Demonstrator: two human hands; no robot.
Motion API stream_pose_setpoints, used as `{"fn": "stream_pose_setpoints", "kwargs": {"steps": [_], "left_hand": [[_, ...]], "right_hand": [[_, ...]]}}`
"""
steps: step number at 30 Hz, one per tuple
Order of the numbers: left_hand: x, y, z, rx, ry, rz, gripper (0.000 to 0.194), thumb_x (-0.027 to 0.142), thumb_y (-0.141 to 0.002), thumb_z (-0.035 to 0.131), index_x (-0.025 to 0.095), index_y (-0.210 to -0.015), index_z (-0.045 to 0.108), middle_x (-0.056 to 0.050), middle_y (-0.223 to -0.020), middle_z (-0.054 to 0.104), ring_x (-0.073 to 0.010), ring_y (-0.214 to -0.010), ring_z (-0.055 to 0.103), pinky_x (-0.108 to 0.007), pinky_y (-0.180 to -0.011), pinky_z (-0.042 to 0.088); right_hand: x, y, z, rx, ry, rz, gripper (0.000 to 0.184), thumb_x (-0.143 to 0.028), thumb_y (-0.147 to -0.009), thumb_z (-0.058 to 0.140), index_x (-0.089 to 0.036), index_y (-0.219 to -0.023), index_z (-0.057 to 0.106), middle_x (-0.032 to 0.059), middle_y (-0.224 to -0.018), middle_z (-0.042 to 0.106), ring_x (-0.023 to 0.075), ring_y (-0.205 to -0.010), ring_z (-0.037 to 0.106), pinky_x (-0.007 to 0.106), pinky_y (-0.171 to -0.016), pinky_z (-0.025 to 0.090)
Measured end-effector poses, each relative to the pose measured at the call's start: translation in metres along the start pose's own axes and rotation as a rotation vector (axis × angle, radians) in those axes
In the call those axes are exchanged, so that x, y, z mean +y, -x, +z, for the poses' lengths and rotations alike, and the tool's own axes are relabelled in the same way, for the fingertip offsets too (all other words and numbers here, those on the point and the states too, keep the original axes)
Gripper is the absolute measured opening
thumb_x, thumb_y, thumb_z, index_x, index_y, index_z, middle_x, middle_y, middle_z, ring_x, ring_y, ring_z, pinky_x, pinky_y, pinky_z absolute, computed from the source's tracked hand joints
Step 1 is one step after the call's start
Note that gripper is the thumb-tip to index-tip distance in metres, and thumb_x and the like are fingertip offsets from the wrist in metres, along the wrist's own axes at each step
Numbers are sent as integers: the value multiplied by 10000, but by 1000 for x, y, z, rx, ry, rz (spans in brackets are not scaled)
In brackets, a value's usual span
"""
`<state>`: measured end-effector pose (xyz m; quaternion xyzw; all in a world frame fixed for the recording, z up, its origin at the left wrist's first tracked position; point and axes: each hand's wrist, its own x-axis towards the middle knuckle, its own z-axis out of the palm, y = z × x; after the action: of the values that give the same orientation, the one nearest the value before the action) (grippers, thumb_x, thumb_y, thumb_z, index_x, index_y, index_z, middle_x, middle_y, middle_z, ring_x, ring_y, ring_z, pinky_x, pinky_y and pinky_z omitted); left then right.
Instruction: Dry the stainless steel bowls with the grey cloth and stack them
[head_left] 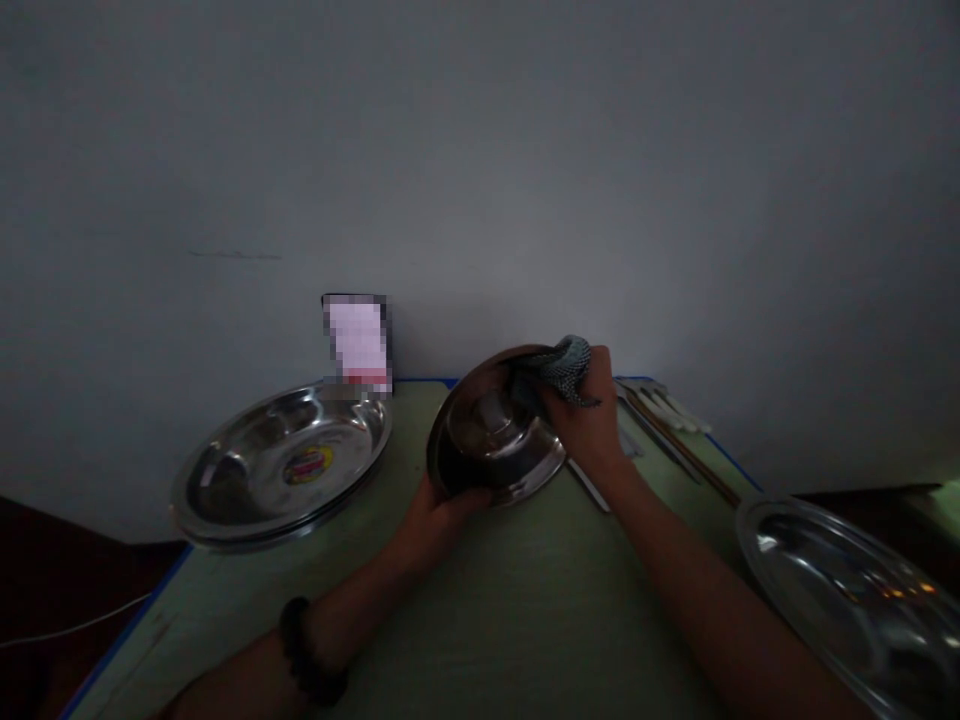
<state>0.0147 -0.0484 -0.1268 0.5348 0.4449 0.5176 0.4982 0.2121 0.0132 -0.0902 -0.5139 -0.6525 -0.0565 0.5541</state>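
Observation:
A shiny stainless steel bowl (476, 430) is held up off the table, tilted so that its inside faces me. My left hand (448, 508) grips its lower left rim, with the thumb over the near edge and the other fingers hidden underneath. At the upper right rim, my right hand (591, 425) is closed on a dark, light-flecked cloth (571, 370). Part of this cloth lies against the bowl's inside; the right fingertips are hidden behind the hand and cloth.
Stacked steel basins (247, 530), the top one with a round yellow-and-red label, stand left on the green table (510, 620). Behind them a blurred-screen phone (358, 340) leans on the wall. Chopsticks (682, 445), several white-handled utensils (671, 408) and an oval steel tray (787, 590) lie right.

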Motion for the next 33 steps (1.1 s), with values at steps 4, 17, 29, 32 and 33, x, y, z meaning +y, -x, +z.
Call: {"fn": "stream_pose_setpoints", "kwargs": {"steps": [4, 17, 29, 32, 33], "left_hand": [[-1, 0, 0, 37, -3, -12, 592, 358, -620, 771, 170, -1157, 608, -126, -1305, 614, -327, -1274, 491, -470, -1088, 358], [-1, -1, 4, 36, 64, -48, 504, 340, -709, 695, 190, -1184, 617, -80, -1228, 672, -311, -1207, 558, -470, -1065, 392], [-4, -7, -3, 185, -103, 17, 588, 394, -702, 702, 156, -1220, 559, -129, -1304, 615, -303, -1271, 501, -460, -1105, 332], [-4, -8, -2, 237, -66, 28, 592, 385, -708, 716, 190, -1246, 562, -94, -1372, 566, -274, -1334, 429, -438, -1141, 272], [-4, -8, -2, 234, -57, 32, 565, 382, -718, 711, 201, -1236, 575, -80, -1372, 568, -267, -1343, 418, -436, -1147, 262]], "right_hand": [[-12, 17, 21, 24, -188, 156, 232, -341, -833, 552, -187, -1006, 549, 124, -1054, 596, 243, -1014, 563, 416, -919, 438], [0, 9, 11, -109, -238, 128, 260, -324, -781, 595, -201, -1002, 534, 70, -945, 615, 230, -887, 585, 371, -796, 467], [-6, 17, 22, 6, -225, 101, 177, -308, -863, 493, -214, -971, 598, 108, -1071, 637, 235, -1070, 566, 432, -998, 392], [-22, 37, 41, 26, -355, 306, 242, -328, -848, 497, -193, -1040, 556, 128, -1138, 631, 235, -1112, 568, 422, -1011, 396], [-27, 44, 46, 17, -409, 406, 297, -335, -831, 517, -182, -1085, 523, 134, -1135, 633, 238, -1078, 591, 423, -983, 424]]}}
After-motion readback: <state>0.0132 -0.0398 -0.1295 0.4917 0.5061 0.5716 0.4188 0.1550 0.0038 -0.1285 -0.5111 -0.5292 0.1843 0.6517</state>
